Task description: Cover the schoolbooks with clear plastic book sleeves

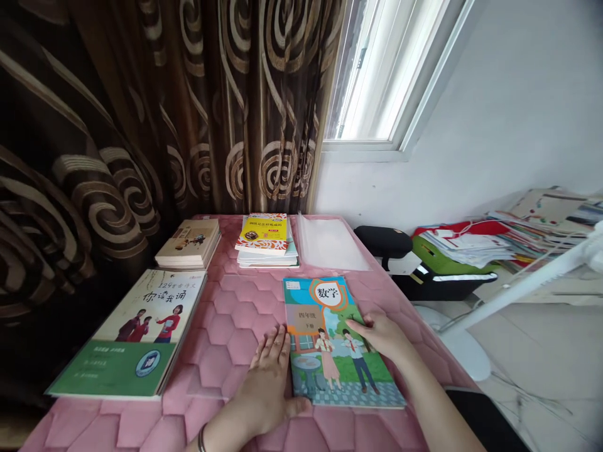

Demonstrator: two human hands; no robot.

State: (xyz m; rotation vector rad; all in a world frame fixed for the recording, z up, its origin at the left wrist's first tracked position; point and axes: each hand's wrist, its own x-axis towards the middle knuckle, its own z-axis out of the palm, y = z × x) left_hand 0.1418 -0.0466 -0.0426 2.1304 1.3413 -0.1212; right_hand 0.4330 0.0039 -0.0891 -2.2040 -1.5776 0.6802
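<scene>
A blue-green maths textbook (330, 351) with two cartoon children on its cover lies face up on the pink quilted table cover. My left hand (268, 383) rests flat along its left side, fingers stretched out and thumb at the bottom edge. At the right edge, my right hand (379, 333) has its thumb on the front cover; its other fingers are mostly hidden beside or beneath the book. A faint clear plastic sheet (214, 370) seems to lie flat on the table to the left of the textbook.
A stack of large green-and-white books (136, 339) stands at left, with a smaller book stack (188, 243) behind it. Further back are a pile topped by a yellow book (266, 232) and clear plastic covers (332, 242). A white pole (518, 285) rises beyond the right edge.
</scene>
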